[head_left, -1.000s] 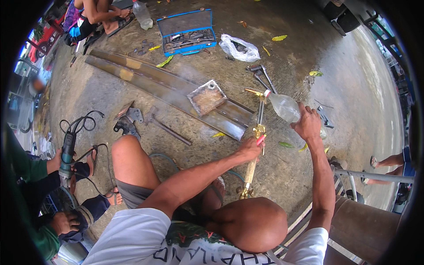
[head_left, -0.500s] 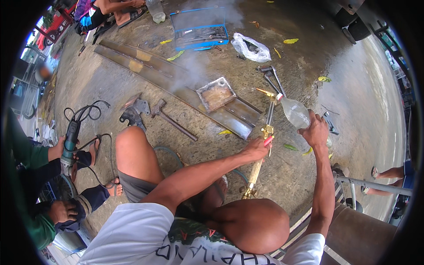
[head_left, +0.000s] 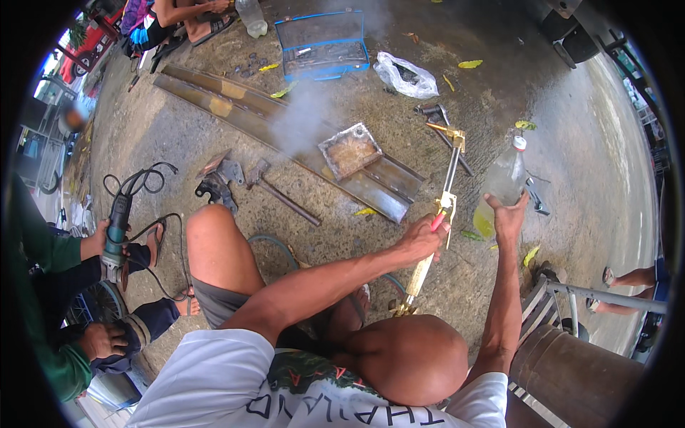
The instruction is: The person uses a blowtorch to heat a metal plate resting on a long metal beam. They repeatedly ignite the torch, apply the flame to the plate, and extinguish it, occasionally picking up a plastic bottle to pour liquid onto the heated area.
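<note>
Bottle [head_left: 501, 184] raised higher | right hand [head_left: 511, 221] grasps it | left hand [head_left: 421, 242] clenches cutting torch [head_left: 441, 214]

Torch [head_left: 437, 221]: brass body, yellow and glossy, with a duller steel tube up to a brass head at centre right. Bottle [head_left: 501, 187], right of centre: clear plastic, glossy, pale cap. Square plate [head_left: 349, 149] at centre: steel, rusty brown face, rough and matt. Long channel [head_left: 285, 135] running from upper left to centre: grey steel with rust patches, dull. Toolbox [head_left: 322, 44] at top: blue painted metal or plastic, cannot tell which. Bag [head_left: 407, 77], top centre: thin translucent plastic, crinkled, shiny. Ground [head_left: 585, 143]: rough concrete, matt, stained. Grinder [head_left: 114, 232] at left: teal plastic housing, semi-gloss. Drum [head_left: 578, 374], lower right: brown rusted metal, smooth.
</note>
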Demonstrator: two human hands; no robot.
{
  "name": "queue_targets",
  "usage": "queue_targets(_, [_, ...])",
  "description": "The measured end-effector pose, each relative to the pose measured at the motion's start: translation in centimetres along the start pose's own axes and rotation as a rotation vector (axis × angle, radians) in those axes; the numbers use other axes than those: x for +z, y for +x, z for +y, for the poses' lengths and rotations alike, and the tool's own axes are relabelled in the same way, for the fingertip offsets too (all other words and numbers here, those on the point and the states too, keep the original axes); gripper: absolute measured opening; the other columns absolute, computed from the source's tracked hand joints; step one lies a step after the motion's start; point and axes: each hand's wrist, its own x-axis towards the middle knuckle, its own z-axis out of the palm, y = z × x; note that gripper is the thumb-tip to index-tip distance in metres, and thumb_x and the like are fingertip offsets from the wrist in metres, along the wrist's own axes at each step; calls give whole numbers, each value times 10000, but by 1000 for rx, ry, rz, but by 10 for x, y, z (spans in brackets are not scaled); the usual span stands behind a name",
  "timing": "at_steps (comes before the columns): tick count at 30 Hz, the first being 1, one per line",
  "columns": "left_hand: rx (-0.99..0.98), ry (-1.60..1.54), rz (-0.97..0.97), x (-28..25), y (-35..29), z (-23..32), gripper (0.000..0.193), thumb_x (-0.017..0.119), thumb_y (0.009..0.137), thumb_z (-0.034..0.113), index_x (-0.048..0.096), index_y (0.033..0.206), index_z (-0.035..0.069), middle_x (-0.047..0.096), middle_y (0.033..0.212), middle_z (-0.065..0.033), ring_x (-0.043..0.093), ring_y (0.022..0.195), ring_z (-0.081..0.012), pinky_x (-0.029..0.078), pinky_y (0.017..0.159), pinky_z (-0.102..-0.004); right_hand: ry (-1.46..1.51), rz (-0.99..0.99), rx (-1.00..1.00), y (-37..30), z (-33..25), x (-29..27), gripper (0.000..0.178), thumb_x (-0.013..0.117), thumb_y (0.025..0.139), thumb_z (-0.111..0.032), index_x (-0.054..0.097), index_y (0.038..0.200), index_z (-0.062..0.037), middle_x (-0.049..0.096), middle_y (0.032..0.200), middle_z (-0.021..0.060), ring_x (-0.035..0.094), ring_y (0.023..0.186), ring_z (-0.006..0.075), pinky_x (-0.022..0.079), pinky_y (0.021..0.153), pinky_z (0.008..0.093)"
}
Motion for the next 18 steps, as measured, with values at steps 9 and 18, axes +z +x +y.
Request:
queue_targets(9, [26, -326, -14, 11, -19, 36, 406, 529, 1020, 495, 499, 957, 95, 501, 699, -11, 504, 527, -116, 469, 494, -287, 395, 341, -23, -38, 70, 47, 971, 908, 677, -142, 306, 1424, 9, 501, 1331, 165, 520, 1215, 265, 398, 1086, 405])
queue_targets(18, [47, -453, 24, 0, -14, 33, 483, 557, 977, 577, 491, 918, 102, 488, 633, -2, 484, 464, -106, 419, 410, -277, 142, -65, 91, -69, 45, 32, 836, 918, 652, -167, 443, 1314, 23, 623, 1216, 137, 596, 1126, 257, 448, 1018, 383])
